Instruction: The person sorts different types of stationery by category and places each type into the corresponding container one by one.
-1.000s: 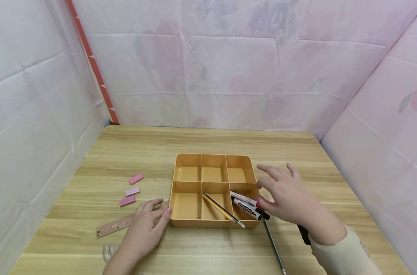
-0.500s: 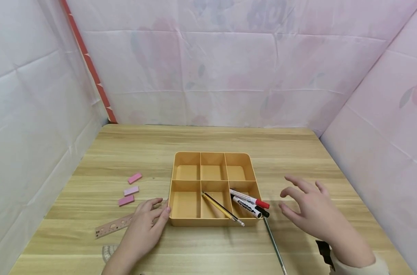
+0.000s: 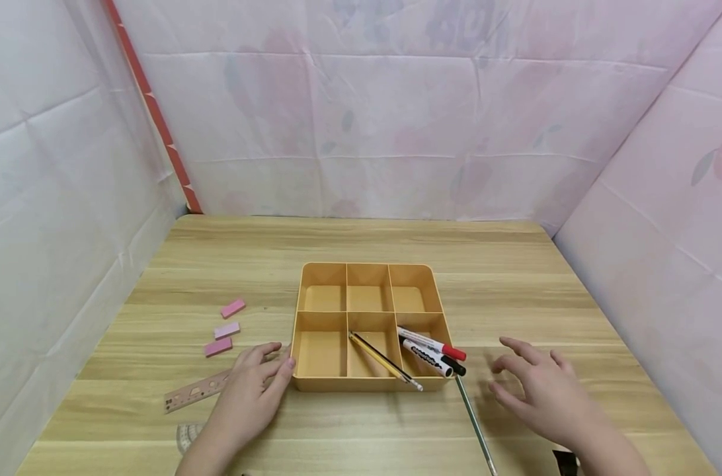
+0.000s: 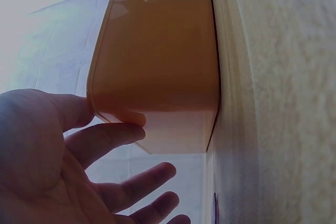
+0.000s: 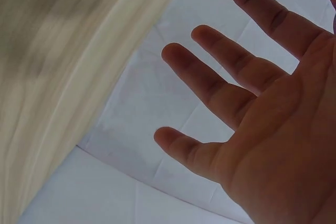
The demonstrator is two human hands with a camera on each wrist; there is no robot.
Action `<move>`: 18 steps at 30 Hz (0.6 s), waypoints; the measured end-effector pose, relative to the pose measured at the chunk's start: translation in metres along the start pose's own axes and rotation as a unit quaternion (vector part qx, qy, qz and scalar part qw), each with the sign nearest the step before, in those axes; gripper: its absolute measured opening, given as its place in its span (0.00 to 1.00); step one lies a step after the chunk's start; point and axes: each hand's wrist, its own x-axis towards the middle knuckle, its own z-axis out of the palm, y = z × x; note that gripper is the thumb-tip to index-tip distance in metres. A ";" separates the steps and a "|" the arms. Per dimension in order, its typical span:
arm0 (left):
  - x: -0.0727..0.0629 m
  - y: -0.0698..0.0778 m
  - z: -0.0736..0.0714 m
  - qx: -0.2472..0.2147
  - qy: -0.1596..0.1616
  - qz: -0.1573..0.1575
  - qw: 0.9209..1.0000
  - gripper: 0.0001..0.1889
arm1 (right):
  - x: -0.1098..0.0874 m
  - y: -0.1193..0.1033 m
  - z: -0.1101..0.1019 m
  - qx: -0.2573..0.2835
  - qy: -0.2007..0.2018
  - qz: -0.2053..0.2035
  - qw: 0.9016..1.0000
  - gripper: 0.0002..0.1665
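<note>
A yellow-orange organizer box (image 3: 322, 385) with several compartments sits mid-table. My left hand (image 3: 250, 390) touches its left front corner; in the left wrist view the thumb meets the rim and the index finger lies against the outer wall (image 4: 157, 56). My right hand (image 3: 542, 396) is apart from the box, to its right, fingers spread and holding nothing. A red-capped marker (image 3: 435, 344) and black-capped markers (image 3: 426, 360) lean in the front right compartment, their ends over the rim. A yellow pencil (image 3: 375, 354) and a dark pencil beside it slant out of the front middle compartment.
A green pencil (image 3: 475, 423) lies between the box and my right hand. Left of the box are three pink erasers (image 3: 227, 330), a ruler (image 3: 194, 392) partly under my left hand, and a clear protractor (image 3: 187, 436). Cloth walls (image 3: 361, 132) enclose the table.
My right hand has let go of the red-capped marker and drawn back to the right and down toward the near side. The left hand stays at the box corner.
</note>
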 end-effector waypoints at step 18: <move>0.000 0.000 -0.001 0.002 -0.002 0.002 1.000 0.22 | -0.008 -0.007 0.019 -0.006 -0.029 -0.034 0.999 0.10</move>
